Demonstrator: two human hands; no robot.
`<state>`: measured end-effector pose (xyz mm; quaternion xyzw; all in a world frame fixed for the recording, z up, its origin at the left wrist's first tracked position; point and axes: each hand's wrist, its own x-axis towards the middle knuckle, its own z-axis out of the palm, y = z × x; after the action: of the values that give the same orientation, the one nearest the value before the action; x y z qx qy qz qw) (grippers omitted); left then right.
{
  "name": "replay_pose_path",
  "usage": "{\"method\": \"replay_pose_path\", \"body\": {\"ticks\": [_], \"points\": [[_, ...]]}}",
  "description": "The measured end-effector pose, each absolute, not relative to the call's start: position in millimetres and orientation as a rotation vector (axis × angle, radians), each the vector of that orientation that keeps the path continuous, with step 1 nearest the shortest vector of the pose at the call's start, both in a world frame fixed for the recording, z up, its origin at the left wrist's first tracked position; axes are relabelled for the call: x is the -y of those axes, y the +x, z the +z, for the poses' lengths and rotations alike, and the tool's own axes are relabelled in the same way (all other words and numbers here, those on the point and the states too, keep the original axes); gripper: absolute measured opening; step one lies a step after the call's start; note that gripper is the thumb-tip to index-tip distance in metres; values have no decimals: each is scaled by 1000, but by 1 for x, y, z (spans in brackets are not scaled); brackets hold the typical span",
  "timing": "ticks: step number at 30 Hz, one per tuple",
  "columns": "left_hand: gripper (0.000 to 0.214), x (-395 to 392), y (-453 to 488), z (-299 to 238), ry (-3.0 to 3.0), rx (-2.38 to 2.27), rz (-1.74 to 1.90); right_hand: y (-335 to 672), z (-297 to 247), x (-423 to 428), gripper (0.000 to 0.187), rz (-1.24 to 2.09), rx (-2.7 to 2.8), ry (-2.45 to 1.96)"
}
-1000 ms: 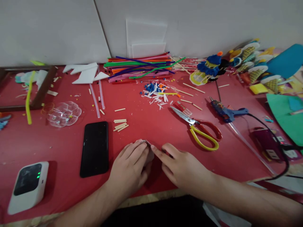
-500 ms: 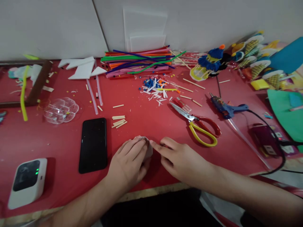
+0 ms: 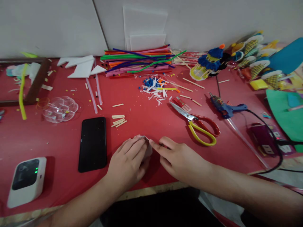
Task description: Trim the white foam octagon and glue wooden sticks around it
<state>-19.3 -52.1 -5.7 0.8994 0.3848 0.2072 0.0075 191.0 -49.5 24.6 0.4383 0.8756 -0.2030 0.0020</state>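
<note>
My left hand [image 3: 127,159] is closed over a small white piece [image 3: 148,151] near the table's front edge. Most of that piece is hidden under the fingers; it looks like paper or foam sheet. From the other side, my right hand [image 3: 178,157] reaches its index fingertip to the edge of the piece. The other right fingers are curled, and whatever they pinch, if anything, is hidden. Ahead of the left hand lie several short wooden sticks [image 3: 118,120]. A black phone [image 3: 92,145] rests to its left. Scissors [image 3: 193,121] with red and yellow handles lie beyond my right hand.
A blue glue gun [image 3: 224,106] with its cord lies at right. Pipe cleaners [image 3: 139,60] are piled by the wall, behind a heap of scraps [image 3: 155,86]. Foam cut-offs [image 3: 82,66], a clear flower-shaped tray [image 3: 61,108] and a white device [image 3: 27,181] are at left.
The whole view has shifted very slightly. Both hands keep almost the same pose around the white piece.
</note>
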Motion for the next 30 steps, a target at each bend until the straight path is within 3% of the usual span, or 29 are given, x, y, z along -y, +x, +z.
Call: {"method": "replay_pose_path", "body": {"ticks": [30], "points": [[36,53,-19,-1,2795,-1233,637,201,18,48,54,-990,-2725,1513]]}}
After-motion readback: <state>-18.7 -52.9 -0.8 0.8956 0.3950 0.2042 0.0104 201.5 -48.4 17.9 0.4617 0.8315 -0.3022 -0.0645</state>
